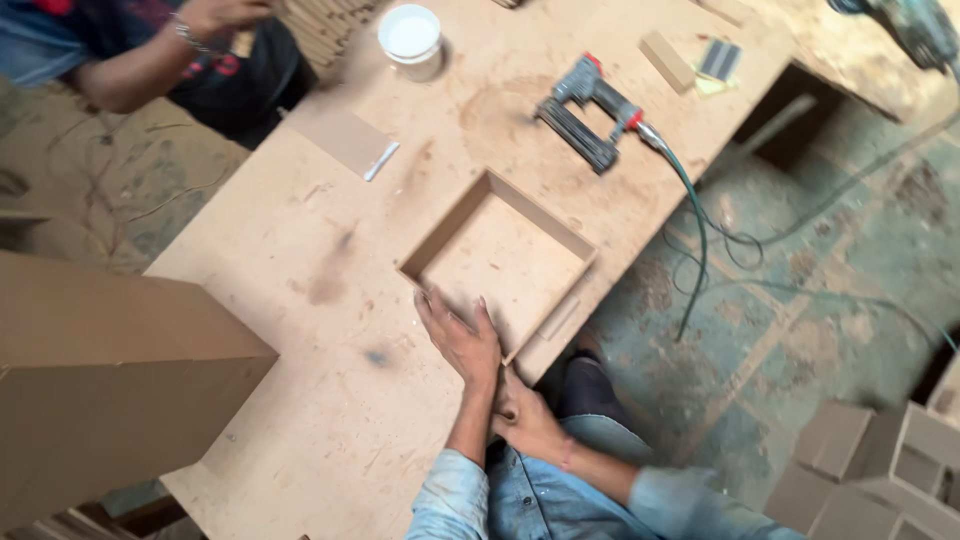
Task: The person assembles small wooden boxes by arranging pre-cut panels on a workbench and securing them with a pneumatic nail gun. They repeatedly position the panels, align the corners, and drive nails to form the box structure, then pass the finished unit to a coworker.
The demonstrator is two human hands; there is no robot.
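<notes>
A shallow open box of brown fibreboard lies on the fibreboard table, close to its near right edge. My left hand lies flat on the table with its fingers spread, the fingertips touching the box's near wall. My right hand sits lower, at the table's edge just under my left wrist. Its fingers are tucked out of sight there. Both arms wear blue denim sleeves.
A grey nail gun with a green hose lies beyond the box. Further back are a white cup, a small board and a wood block. Another person stands top left. Fibreboard boxes flank me.
</notes>
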